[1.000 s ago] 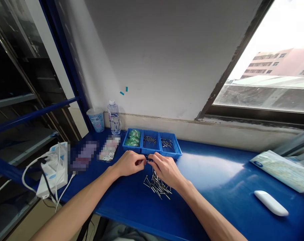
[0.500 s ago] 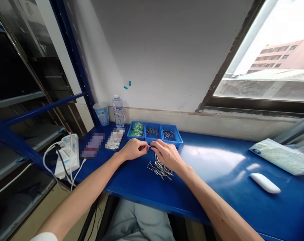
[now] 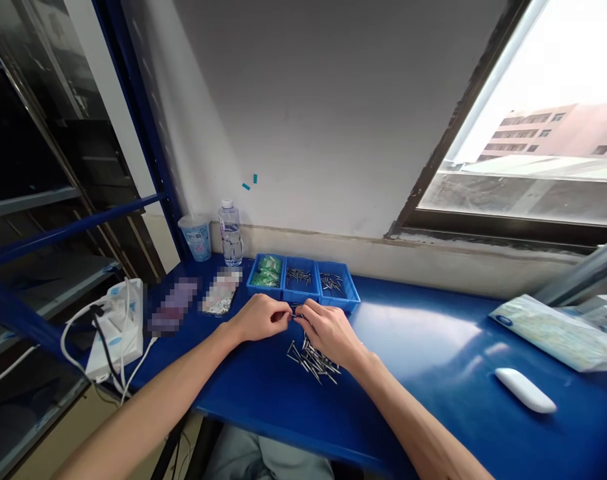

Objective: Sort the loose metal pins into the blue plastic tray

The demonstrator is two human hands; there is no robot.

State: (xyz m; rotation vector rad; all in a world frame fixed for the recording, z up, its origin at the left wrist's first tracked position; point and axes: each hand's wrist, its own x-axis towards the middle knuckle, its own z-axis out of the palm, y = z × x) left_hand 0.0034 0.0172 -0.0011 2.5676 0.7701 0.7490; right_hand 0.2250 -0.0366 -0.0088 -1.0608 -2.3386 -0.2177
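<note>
My left hand is closed in a pinch, thumb against forefinger, in front of the blue bins. Its fingertips meet those of my right hand, also pinched. A thin metal piece, seemingly a screw, shows between the two sets of fingertips, mostly covered by them. Below my right hand lies a loose pile of long silvery screws on the blue table. Just behind the hands stand three joined blue bins: green packets fill the left one, and small metal screws lie in the middle and right ones.
A water bottle and a paper cup stand by the wall. Two blurred phone-like objects and a white power strip are at left. On the right are a white mouse-shaped object and a plastic pack.
The head view has shifted, so the table and bins appear lower and slightly left. Both hands stay together at the fingertips around the small metal piece.
</note>
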